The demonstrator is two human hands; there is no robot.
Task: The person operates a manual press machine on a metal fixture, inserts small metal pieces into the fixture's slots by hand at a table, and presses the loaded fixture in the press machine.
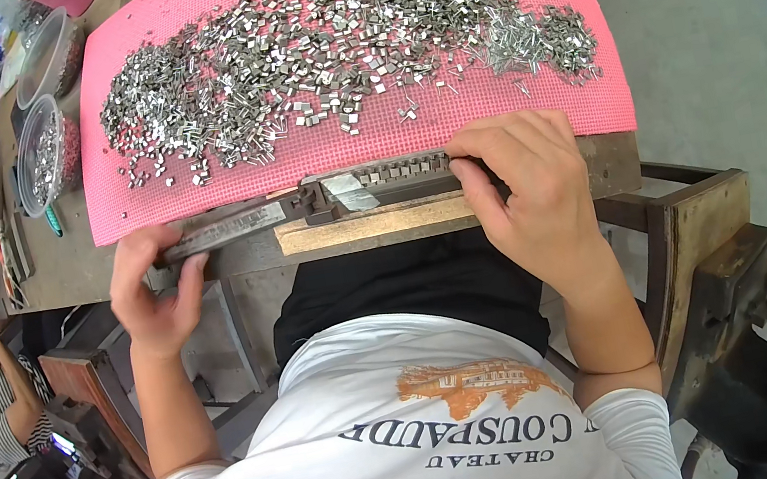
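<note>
Hands, two: left hand is gripping the left end of a metal fixture between thumb and fingers; right hand is curling over the right end, cannot tell whether gripping it. Fixture, one, is lying along the front edge of the surface: dark, scuffed, two bars meeting at one block, left bar slanting slightly, right bar carrying one toothed row and one silvery strip. Wooden strip, one, is lining the front edge. Pink mat, one, is bearing metal pieces, too many to count. Clear tubs, two, are standing near the left edge.
</note>
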